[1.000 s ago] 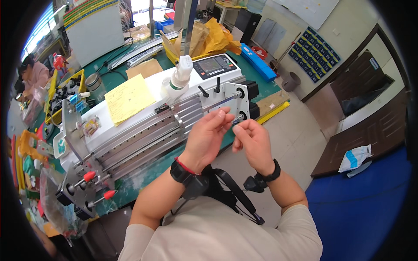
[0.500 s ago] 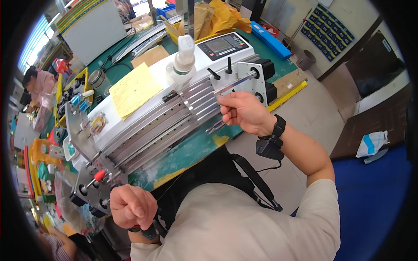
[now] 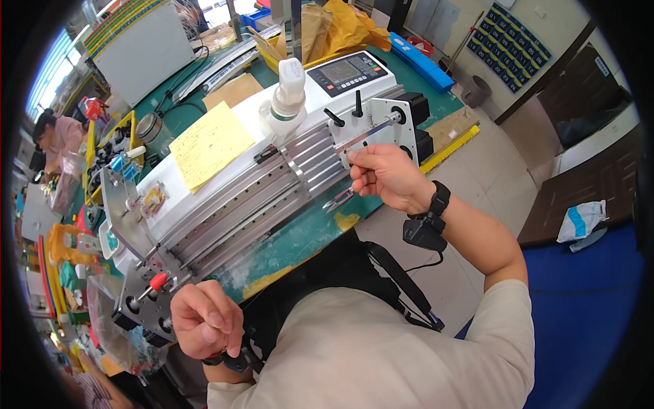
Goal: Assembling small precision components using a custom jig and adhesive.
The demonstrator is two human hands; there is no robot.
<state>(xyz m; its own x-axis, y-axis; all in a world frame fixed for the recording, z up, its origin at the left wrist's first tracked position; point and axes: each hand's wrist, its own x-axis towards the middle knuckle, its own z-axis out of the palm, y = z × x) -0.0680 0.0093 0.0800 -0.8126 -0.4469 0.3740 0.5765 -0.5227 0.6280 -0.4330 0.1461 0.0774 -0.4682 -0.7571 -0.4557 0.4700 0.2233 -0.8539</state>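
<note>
My right hand (image 3: 390, 178) is closed in a pinch, thumb against forefinger, in front of the right end plate (image 3: 385, 116) of a white and silver bench machine (image 3: 231, 198). Whatever sits between those fingertips is too small to make out. Just below it on the green bench lies a small pair of snips or tweezers (image 3: 338, 200). My left hand (image 3: 206, 319) is held at the lower left with fingers curled together, near a red knob (image 3: 159, 281) on the machine's left end. Its grip, if on anything, is hidden.
On the machine's white top are a yellow written note (image 3: 211, 145), a white bottle (image 3: 289, 88) and a control panel (image 3: 349, 71). A long blue box (image 3: 422, 63) lies at the back right. A co-worker (image 3: 58, 146) sits at the far left, near yellow bins (image 3: 93, 153).
My left hand has risen slightly and its fingers have shifted, still curled. The right hand keeps its pinch and has barely moved.
</note>
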